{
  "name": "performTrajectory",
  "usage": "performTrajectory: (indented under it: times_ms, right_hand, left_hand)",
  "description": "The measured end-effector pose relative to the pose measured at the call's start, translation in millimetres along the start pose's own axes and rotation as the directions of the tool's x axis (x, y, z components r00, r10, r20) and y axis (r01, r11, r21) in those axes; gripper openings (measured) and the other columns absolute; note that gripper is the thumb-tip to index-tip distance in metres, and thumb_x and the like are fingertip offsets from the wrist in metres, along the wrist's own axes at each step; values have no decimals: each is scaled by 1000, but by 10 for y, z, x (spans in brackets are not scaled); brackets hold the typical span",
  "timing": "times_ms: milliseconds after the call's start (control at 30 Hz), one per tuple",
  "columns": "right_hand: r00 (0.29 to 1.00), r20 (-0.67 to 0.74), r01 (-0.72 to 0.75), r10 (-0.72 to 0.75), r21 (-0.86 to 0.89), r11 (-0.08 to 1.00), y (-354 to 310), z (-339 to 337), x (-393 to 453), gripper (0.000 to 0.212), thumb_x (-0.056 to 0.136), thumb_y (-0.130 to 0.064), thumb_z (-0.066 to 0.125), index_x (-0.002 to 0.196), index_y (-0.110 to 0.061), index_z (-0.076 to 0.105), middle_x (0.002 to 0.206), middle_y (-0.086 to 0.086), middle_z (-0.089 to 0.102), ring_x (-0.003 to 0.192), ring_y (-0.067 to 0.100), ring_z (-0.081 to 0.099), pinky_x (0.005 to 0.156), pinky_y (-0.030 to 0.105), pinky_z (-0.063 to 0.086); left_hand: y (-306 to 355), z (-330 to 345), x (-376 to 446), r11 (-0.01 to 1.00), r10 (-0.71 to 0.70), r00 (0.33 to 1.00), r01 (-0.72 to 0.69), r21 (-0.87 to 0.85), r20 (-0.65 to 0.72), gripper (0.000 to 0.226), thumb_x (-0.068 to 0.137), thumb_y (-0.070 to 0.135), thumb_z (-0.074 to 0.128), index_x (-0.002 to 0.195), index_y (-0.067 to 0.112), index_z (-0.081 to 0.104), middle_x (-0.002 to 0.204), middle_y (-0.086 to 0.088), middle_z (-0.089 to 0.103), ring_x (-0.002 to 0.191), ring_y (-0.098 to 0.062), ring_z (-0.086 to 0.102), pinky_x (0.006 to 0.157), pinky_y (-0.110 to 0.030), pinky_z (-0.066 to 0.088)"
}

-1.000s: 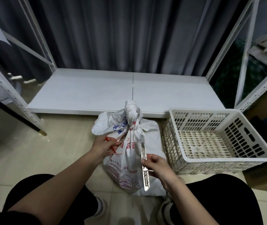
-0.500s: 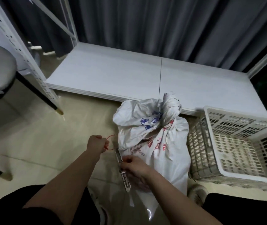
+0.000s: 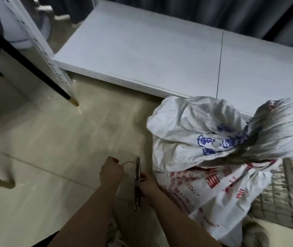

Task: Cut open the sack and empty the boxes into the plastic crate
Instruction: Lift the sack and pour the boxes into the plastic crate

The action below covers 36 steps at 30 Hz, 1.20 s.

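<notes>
The red string [image 3: 126,165] is now drawn clear of the sack [image 3: 204,157], pinched in the left hand [image 3: 111,172]; the utility knife [image 3: 138,180] is gripped by the right hand [image 3: 148,186] beside the sack on the floor.

The sack's twisted top [image 3: 273,132] is all motion blur, and the crate [image 3: 284,198] gets chopped by the right edge.

Glossy beige tiled floor [image 3: 56,143] fills the lower left; white shelf board [image 3: 151,50] upper centre; grey curtain [image 3: 213,9] along top; dark chair leg [image 3: 40,77] at left.
</notes>
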State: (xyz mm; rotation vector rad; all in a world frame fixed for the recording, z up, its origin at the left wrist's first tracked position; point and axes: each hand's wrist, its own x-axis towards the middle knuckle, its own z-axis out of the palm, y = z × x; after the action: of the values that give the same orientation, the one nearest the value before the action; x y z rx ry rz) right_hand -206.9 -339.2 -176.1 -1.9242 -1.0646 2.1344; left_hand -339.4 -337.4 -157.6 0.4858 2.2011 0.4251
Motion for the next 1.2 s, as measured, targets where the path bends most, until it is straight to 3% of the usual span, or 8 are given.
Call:
performTrajectory:
  times_ms: [100,200,333,533,667,933,1067,1200]
  right_hand:
    - [996,-68,60,-62,-37,998,125,5,230,24,90,-9,55,113,-10,61,104,5,64,96,18,60,77,24,53]
    - [991,-120,54,-61,-63,997,250,64,471,30,89,-20,60,118,-13,57,101,-5,60,92,9,56,75,17,46]
    - [982,-189,-55,25,-153,987,837,139,1168,53,67,-50,61,112,-21,60,106,1,66,98,22,65,84,40,56]
    - [978,-207,-61,28,-152,987,428,141,788,28,83,-16,61,111,-9,58,106,0,61,100,21,59,94,38,49]
    - [973,-219,-103,72,-131,986,389,100,774,36,91,3,45,126,-5,46,121,11,54,101,16,47,92,27,39]
    - [986,-163,-71,39,-195,978,273,41,693,40,93,0,46,133,-4,43,132,11,49,123,24,47,88,16,32]
    - [982,-168,17,-82,-357,934,308,128,654,23,87,0,48,90,-21,56,115,13,58,102,25,55,78,22,39]
    - [997,-3,67,-81,-526,848,349,168,585,36,94,-6,42,125,-15,56,136,9,37,120,27,45,91,22,35]
  left_hand:
    - [-181,147,196,997,-70,998,70,27,0,24,84,18,61,108,15,57,99,-12,68,87,-32,67,81,-37,55]
    - [-343,284,366,992,-122,992,120,47,28,24,85,23,60,108,16,54,98,-12,68,87,-32,66,82,-42,56]
    - [-460,406,498,987,-160,986,160,-3,38,27,84,24,59,109,14,53,100,-12,68,89,-33,66,83,-44,56]
    - [-411,450,510,974,-214,976,216,-72,43,39,89,19,57,124,5,46,119,-22,56,102,-41,61,90,-48,52]
    - [-367,472,511,964,-253,966,256,-68,59,54,90,12,56,136,-2,33,138,-28,34,117,-46,47,99,-49,45]
    - [-263,451,446,966,-257,962,260,-21,89,54,93,11,51,141,-2,29,144,-27,27,129,-42,35,104,-40,37]
    - [-259,463,343,980,-196,980,195,30,43,39,95,14,49,129,-3,39,137,-27,31,119,-44,42,102,-42,38]
    - [-261,490,302,980,-198,978,196,36,68,36,95,15,49,127,-1,41,138,-25,30,118,-44,44,100,-40,37]
